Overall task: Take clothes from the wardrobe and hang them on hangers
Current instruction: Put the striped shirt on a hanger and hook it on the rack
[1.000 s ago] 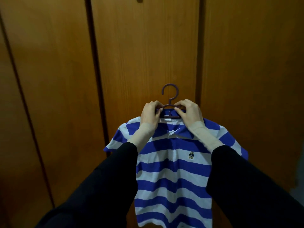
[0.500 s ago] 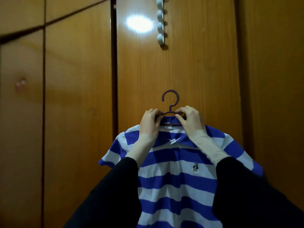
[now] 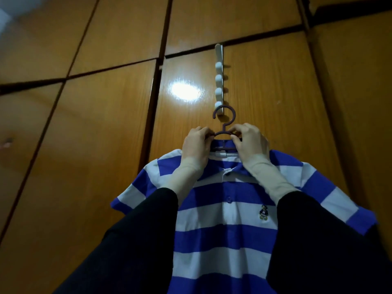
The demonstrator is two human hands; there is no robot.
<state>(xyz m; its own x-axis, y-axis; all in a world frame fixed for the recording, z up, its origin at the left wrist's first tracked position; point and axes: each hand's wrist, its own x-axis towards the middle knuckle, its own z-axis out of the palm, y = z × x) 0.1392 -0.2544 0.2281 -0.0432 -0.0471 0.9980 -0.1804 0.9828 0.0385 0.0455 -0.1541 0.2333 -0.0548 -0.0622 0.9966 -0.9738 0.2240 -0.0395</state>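
**Shirt on its hanger, almost on the peg**

The blue and white striped polo shirt [image 3: 224, 211] already sat on the thin purple plastic hanger [image 3: 224, 132], in the middle of the frame. The left hand [image 3: 196, 147] and the right hand [image 3: 250, 143] each pinched the hanger just under its hook. The hook was right at the lowest knob of the white peg rack [image 3: 219, 79] on the brown wooden wardrobe door [image 3: 265, 92]. Hooking it on looked like the only step left for this shirt.
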